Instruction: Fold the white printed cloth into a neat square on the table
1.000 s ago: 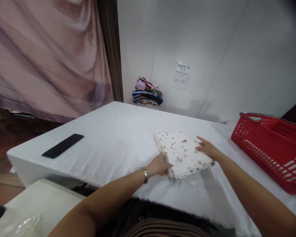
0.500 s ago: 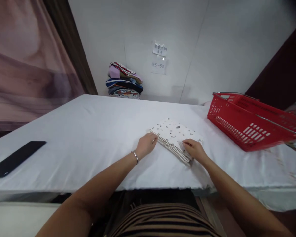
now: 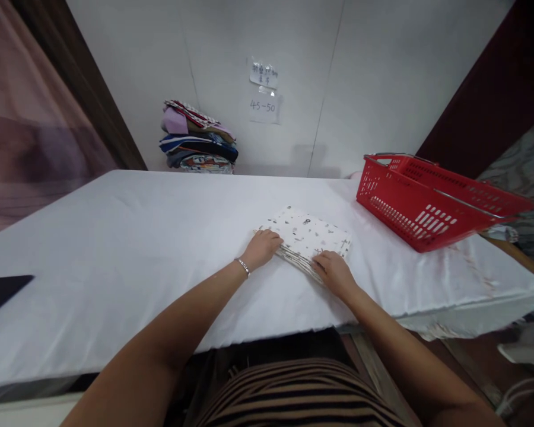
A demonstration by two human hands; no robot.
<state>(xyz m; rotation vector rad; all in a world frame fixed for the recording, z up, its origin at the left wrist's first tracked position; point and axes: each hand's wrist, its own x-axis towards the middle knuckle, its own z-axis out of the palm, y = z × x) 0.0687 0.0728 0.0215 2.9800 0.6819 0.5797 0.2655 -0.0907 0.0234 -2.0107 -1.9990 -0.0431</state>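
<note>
A folded white cloth [image 3: 305, 231] with small dark and grey prints lies on the white-covered table, its stacked layers showing along the near edge. My left hand [image 3: 262, 247] is closed on that edge at the left corner, fingers over the top layer. At the near right corner, my right hand [image 3: 335, 273] grips the cloth with bent fingers. Both thumbs are largely hidden. A silver bracelet [image 3: 244, 267] circles my left wrist.
A red plastic basket [image 3: 409, 201] with metal handles stands at the right. Against the wall sits a stack of folded clothes [image 3: 199, 142], left of two taped paper signs [image 3: 264, 107]. A flat black object [image 3: 2, 293] lies at the table's left edge.
The view has turned a little to the right. My right hand has moved from the cloth's top to its near edge, and my left hand now reaches further over the left corner.
</note>
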